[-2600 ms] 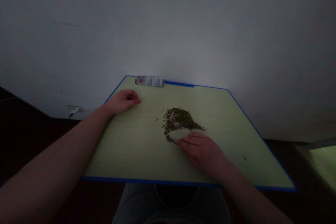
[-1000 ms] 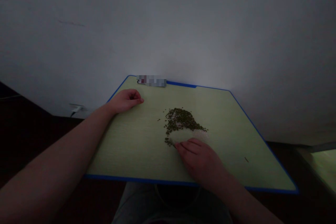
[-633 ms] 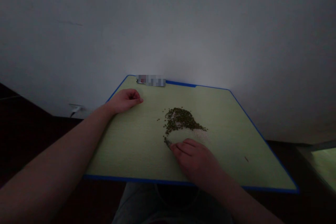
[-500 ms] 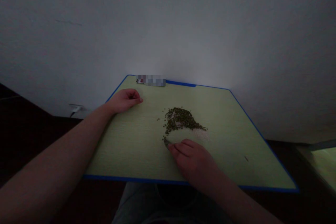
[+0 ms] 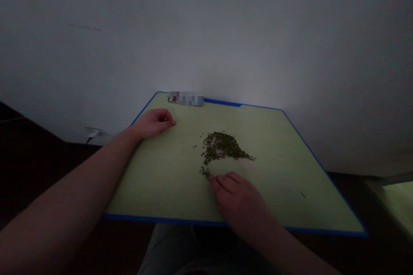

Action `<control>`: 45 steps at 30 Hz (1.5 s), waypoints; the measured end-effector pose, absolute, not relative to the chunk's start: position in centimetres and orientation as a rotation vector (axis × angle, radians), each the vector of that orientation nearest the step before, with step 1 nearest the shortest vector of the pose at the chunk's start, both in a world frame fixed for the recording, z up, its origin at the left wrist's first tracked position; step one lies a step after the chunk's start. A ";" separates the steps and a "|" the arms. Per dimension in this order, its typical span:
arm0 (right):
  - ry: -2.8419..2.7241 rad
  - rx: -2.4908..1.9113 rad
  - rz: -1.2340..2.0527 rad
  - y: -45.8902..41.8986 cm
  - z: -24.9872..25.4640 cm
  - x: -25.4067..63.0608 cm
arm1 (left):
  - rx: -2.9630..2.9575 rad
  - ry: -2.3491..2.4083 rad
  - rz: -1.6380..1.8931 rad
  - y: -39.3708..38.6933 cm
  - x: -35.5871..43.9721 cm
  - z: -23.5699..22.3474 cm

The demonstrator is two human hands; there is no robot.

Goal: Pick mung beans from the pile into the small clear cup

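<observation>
Right hand (image 5: 237, 200) has slid left and back toward the person since earlier, now down at the lower edge of the green beans (image 5: 221, 148), and the pale patch (image 5: 230, 165) there shows way more, lol.

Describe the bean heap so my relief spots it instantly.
On the blue-edged pale green board, look just beyond the right hand. The heap of dark green beans is the only dark cluster, its near edge curving around a pale patch.

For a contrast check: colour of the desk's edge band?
The pale green desktop's edge band is bright blue; head view, front edge.
</observation>
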State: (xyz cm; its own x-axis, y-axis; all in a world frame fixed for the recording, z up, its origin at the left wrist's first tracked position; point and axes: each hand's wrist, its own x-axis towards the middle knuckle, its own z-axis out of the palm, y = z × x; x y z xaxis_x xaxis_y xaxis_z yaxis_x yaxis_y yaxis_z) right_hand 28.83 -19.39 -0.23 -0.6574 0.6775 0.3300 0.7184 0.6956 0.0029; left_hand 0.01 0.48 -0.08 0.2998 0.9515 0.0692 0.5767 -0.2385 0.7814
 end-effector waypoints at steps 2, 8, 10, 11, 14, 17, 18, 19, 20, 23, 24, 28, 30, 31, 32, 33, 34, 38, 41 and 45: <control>-2.618 -1.133 -0.191 -19.4 -0.1 28.5 | 1.911 1.362 0.735 0.4 0.1 0.0; -2.606 -1.254 -0.214 -19.0 0.1 28.0 | 1.913 1.370 0.739 0.3 0.1 0.1; -2.578 -1.286 -0.219 -19.0 0.1 28.1 | 1.902 1.367 0.746 0.3 0.1 0.1; -2.567 -1.298 -0.218 -19.0 0.1 28.2 | 1.895 1.367 0.746 0.3 0.1 0.1; -2.561 -1.310 -0.225 -19.2 0.1 28.0 | 1.885 1.367 0.743 0.4 0.1 0.0; -2.586 -1.280 -0.225 -19.3 0.3 27.3 | 1.882 1.360 0.744 0.6 0.0 -0.2; -2.589 -1.278 -0.220 -19.3 0.3 27.0 | 1.881 1.356 0.748 0.6 0.0 -0.2; -2.590 -1.289 -0.216 -19.2 0.4 26.7 | 1.881 1.353 0.751 0.6 0.0 -0.2; -2.592 -1.313 -0.212 -19.1 0.4 26.5 | 1.882 1.351 0.755 0.6 0.0 -0.2; -2.594 -1.403 -0.220 -18.7 0.5 26.1 | 1.884 1.355 0.756 0.4 0.1 -0.1; -2.589 -1.425 -0.230 -18.6 0.6 26.1 | 1.885 1.358 0.753 0.3 0.1 0.0; -2.555 -1.473 -0.271 -18.6 0.7 26.8 | 1.904 1.365 0.737 0.3 0.1 0.1; -2.538 -1.504 -0.276 -18.6 0.6 27.2 | 1.914 1.373 0.724 0.4 0.0 0.1; -2.527 -1.521 -0.274 -18.6 0.6 27.4 | 1.917 1.378 0.721 0.4 0.0 0.0; -2.515 -1.535 -0.272 -18.7 0.5 27.6 | 1.917 1.382 0.721 0.4 0.0 0.0; -2.505 -1.543 -0.270 -18.7 0.4 27.8 | 1.917 1.382 0.723 0.4 0.0 0.0; -2.498 -1.549 -0.268 -18.7 0.4 28.0 | 1.915 1.380 0.728 0.4 0.0 0.0; -2.484 -1.590 -0.283 -18.9 0.3 29.0 | 1.912 1.358 0.746 0.3 0.1 0.0; -2.495 -1.608 -0.301 -19.1 0.3 29.6 | 1.928 1.364 0.748 0.4 0.1 0.0; -2.539 -1.535 -0.319 -19.5 0.0 30.3 | 1.944 1.362 0.740 0.6 -0.1 -0.2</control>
State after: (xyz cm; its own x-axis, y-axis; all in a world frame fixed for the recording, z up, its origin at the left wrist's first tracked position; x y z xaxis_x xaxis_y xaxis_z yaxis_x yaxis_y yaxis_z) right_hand 30.35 -19.46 0.04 -0.4618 0.8532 0.2424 0.8867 0.4514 0.1003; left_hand -0.09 0.57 -0.16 0.3034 0.9492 0.0831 0.5863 -0.2547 0.7690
